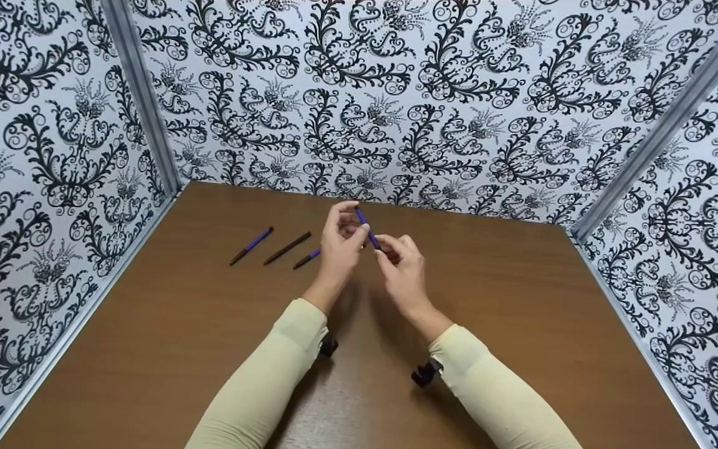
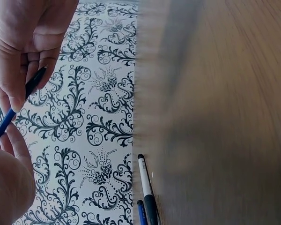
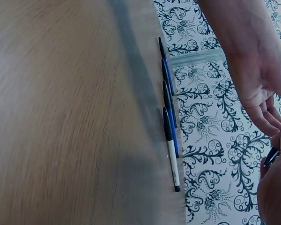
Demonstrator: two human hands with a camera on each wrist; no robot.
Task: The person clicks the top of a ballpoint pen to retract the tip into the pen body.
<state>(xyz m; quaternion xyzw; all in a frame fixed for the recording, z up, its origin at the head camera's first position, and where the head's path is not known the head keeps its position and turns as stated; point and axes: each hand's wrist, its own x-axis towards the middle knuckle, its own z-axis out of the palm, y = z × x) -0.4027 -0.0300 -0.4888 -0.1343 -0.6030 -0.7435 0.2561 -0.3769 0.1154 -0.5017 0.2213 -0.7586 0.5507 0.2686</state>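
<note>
A blue pen with a dark end [image 1: 361, 216] is held in the air between both hands, above the far middle of the table. My left hand [image 1: 340, 244] grips its upper, blue part between thumb and fingers. Lower down, thumb and fingertips of my right hand [image 1: 405, 274] pinch the pen near its dark end. In the left wrist view that dark end [image 2: 35, 80] points out past the right thumb. On the table, left of the hands, lie a blue pen [image 1: 251, 246], a black-looking pen [image 1: 287, 248] and another blue pen [image 1: 307, 259], partly behind the left hand.
A white pen with a black grip [image 3: 173, 157] lies at the end of the row, mostly hidden by the left hand from above. The brown table [image 1: 508, 324] is bordered by patterned walls [image 1: 371, 112] at the back and sides. Dark wrist mounts [image 1: 424, 374] sit under the sleeves.
</note>
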